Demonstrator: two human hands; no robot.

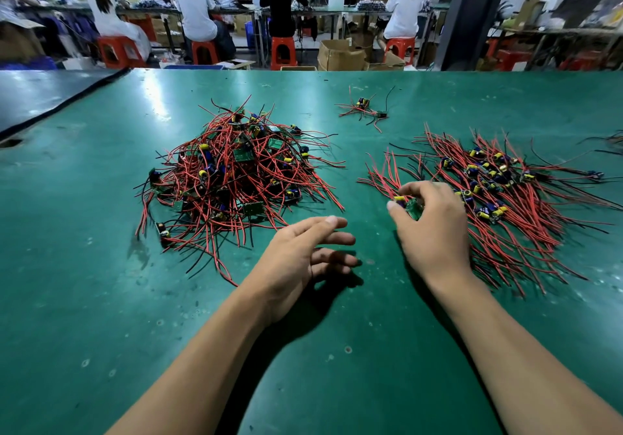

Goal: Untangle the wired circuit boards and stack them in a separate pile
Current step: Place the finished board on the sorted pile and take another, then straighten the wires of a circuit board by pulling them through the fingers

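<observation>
Though half-hidden, board [414, 209] in right hand [435, 232]

Bright overhead glare on the green table [101, 299]; edges bend.

Three groups of wired boards lie on the table [101, 299]. The heap [232, 178] sits left of centre, and the pile [505, 192] spreads to its right, apart from it. A small cluster [365, 109] lies behind, between the two. The left hand [296, 262] is in front of the gap between heap and pile. The right hand [435, 232] is at the pile's near left edge, pinching a board [413, 208]. Beyond the table's far edge, people [195, 6] sit on stools [283, 52] at benches [337, 10], with boxes [340, 55] on the floor behind them.
</observation>
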